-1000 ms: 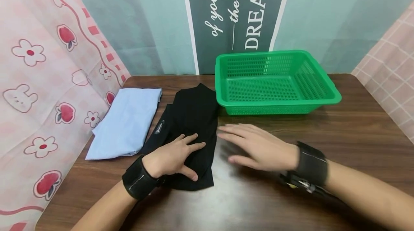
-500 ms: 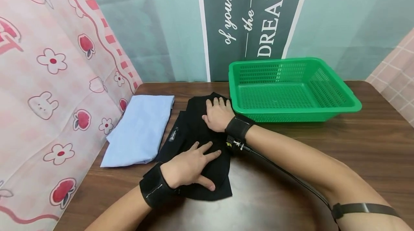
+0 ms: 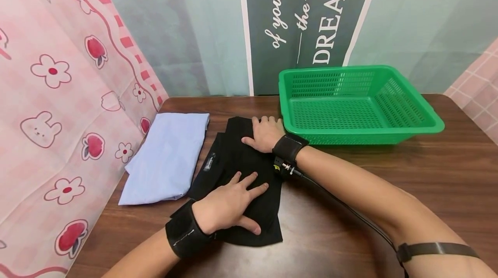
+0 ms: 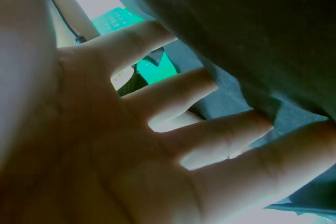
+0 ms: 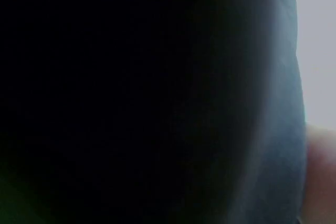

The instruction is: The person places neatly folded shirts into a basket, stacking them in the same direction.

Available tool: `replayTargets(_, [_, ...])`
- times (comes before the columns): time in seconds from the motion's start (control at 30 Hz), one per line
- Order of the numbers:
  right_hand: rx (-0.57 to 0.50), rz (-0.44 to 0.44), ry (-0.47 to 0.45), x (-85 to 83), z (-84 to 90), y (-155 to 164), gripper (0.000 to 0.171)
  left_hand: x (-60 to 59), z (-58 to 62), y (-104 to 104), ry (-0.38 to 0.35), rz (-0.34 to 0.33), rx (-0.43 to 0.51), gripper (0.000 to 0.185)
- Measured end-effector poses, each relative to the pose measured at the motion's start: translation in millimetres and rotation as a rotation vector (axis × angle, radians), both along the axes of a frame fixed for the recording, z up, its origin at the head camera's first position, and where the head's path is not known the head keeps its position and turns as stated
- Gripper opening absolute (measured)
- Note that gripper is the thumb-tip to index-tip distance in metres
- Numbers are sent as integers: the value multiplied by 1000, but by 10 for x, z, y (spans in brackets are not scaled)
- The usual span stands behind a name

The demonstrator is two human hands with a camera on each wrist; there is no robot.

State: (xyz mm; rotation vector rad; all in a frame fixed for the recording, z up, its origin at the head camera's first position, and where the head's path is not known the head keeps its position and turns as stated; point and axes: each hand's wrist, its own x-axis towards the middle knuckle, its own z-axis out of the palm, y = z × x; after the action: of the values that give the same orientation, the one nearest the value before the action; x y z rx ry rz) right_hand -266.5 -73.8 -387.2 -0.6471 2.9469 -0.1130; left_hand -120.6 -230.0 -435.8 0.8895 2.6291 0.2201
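Observation:
A folded black garment (image 3: 233, 157) with a small printed label (image 3: 209, 162) lies on the wooden table. My left hand (image 3: 227, 204) rests on its near part, fingers spread. From below, the left wrist view shows the spread fingers (image 4: 173, 95) of that hand against the dark cloth (image 4: 252, 30). At the far right corner of the garment, beside the green basket, my right hand (image 3: 266, 134) presses down with its fingertips at the far edge. Dark cloth fills most of the right wrist view, with only a blurred bit of skin at the right side.
A green plastic basket (image 3: 362, 131) stands at the back right, its left end close to my right hand. Left of the garment lies a folded light blue cloth (image 3: 167, 157). Printed curtains hang behind and along the left. A cable (image 3: 346, 206) runs along my right forearm.
My right hand came from the right of the garment onto its far end. The pointed far corner that showed past the fingertips is now out of sight. The left hand stays on the cloth.

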Motion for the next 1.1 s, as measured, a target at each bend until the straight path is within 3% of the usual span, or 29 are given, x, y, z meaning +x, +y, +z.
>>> replayTargets(0.2, [-68, 43, 3, 12, -97, 112, 81, 50, 58, -33, -11, -4, 37, 101])
replayTargets(0.4, [-104, 140, -98, 48, -170, 230, 75, 98, 85, -47, -32, -13, 36, 102])
replayTargets(0.73, [-23, 112, -128, 212, -117, 256, 79, 198, 24, -109, -68, -5, 57, 101])
replayTargets(0.83, [-26, 108, -139, 291, -112, 296, 81, 276, 107, -107, -71, -15, 58, 100])
replayTargets(0.97, [-62, 119, -162, 410, -107, 381, 81, 461, 471, -11, -96, -12, 41, 95])
replayTargets(1.07, [-86, 138, -155, 528, -124, 448, 81, 572, 652, 32, -123, 2, 37, 93])
replayTargets(1.1, [-90, 146, -154, 568, -136, 467, 81, 599, 665, 28, -129, 5, 36, 93])
